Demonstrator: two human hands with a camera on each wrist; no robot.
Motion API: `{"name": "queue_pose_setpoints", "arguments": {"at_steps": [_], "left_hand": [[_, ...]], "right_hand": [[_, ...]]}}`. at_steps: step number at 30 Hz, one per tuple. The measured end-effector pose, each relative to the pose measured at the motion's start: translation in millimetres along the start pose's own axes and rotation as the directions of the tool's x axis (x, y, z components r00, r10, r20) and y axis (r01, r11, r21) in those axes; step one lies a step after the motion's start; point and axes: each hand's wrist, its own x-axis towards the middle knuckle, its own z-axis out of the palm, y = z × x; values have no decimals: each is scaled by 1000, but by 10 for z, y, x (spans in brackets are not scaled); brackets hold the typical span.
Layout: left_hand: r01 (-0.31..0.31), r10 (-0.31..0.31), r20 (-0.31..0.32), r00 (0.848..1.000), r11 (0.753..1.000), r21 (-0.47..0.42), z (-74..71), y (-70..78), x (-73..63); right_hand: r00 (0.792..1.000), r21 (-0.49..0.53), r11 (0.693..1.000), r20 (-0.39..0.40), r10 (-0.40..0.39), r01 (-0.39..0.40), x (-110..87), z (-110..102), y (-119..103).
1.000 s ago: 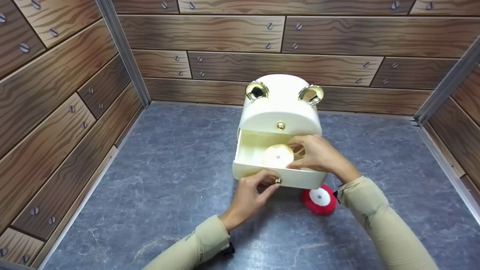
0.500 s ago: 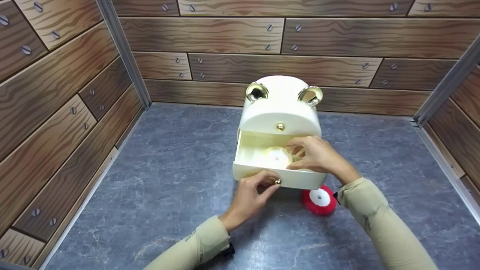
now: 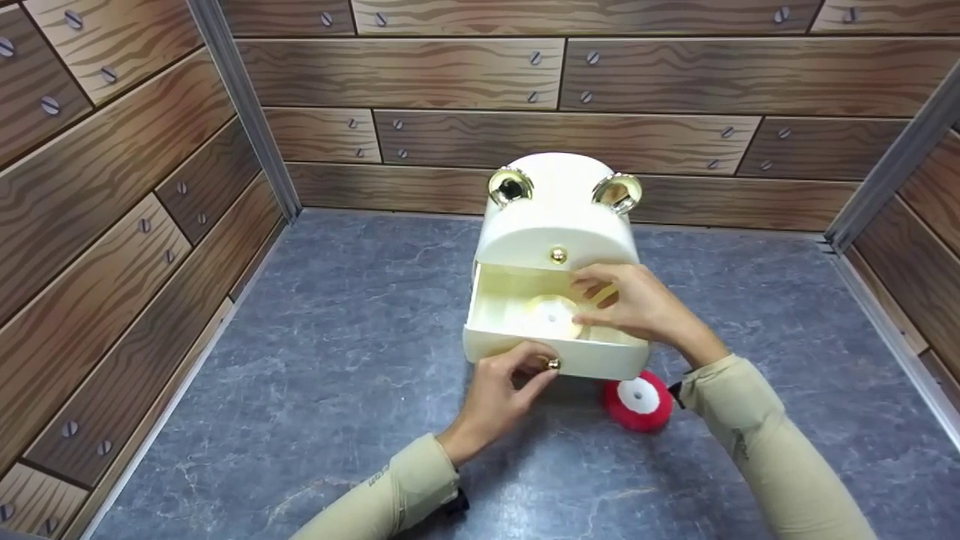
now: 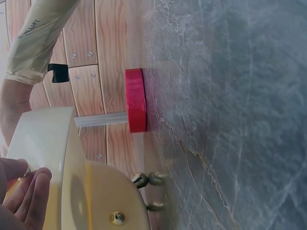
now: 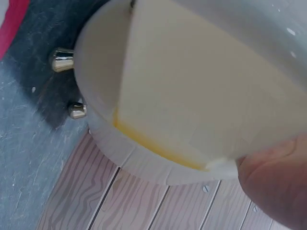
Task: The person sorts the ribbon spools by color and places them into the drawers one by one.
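A cream drawer box (image 3: pixel 556 217) with gold eye-like rings on its top stands in the middle of the head view. Its lower drawer (image 3: pixel 600 361) is pulled out, with a gold knob at the front. My left hand (image 3: pixel 499 390) pinches that knob between thumb and fingers. In the drawer lies a pale yellow roll (image 3: pixel 551 319) with a white centre. My right hand (image 3: pixel 634 304) hovers over the drawer's right side, fingers spread and thumb tip at the roll's right edge. The right wrist view shows a fingertip (image 5: pixel 273 177) beside the drawer wall; the roll is hidden there.
A red roll (image 3: pixel 639 402) with a white centre lies on the grey marbled surface (image 3: pixel 337 360), right in front of the drawer. Wood-patterned panels (image 3: pixel 465 75) enclose the back and both sides. Small gold feet (image 5: pixel 62 60) carry the box.
The yellow roll has gone down into the drawer and my right fingers have come away from it, lifting slightly. My left hand stays on the knob.
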Motion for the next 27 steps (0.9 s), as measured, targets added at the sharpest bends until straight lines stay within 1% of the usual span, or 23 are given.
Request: {"name": "queue_pose_setpoints", "arguments": {"at_steps": [3,5,6,7,10,11,12,13,14,15,16,18,21,25,27], "left_hand": [[19,-19,4,1000,1000,-14,-1,8,2],[31,-31,5,1000,999,-23,-2,13,2],[34,-34,5,999,999,-24,-2,16,2],[36,-35,5,999,999,-24,-3,18,2],[33,-33,3,999,999,-18,-3,20,-3],[33,-33,2,999,999,-18,-3,22,-4],[33,-33,2,999,999,-18,-3,22,-5],[34,-34,3,999,999,-17,-3,23,-7],[32,-32,2,999,999,-19,-1,18,-10],[32,-32,2,999,999,-20,-1,18,-10],[34,-34,3,999,999,-22,-2,19,-7],[32,-32,3,999,999,-22,-1,16,-5],[33,-33,7,999,999,-20,0,17,-5],[35,-34,7,999,999,-21,0,17,-6],[32,-32,4,999,999,-19,-2,18,-2]], "right_hand": [[996,52,998,-88,-27,31,-12,-100,-53],[983,95,993,-180,-47,65,-15,-175,-86],[970,107,990,-237,-62,90,-13,-213,-98],[952,118,986,-297,-77,116,-6,-249,-104],[884,119,976,-454,-112,185,40,-346,-98],[861,106,974,-494,-123,200,63,-376,-89],[842,88,976,-525,-124,199,86,-400,-82],[829,79,978,-546,-119,192,109,-422,-73],[822,66,982,-558,-111,178,129,-441,-65],[819,55,986,-565,-99,157,144,-457,-64],[820,53,989,-565,-86,140,162,-471,-65],[836,63,993,-546,-54,105,179,-495,-100],[875,123,988,-484,-20,90,183,-516,-180],[926,207,976,-377,9,75,217,-513,-186],[943,218,974,-333,18,58,244,-504,-145]]}}
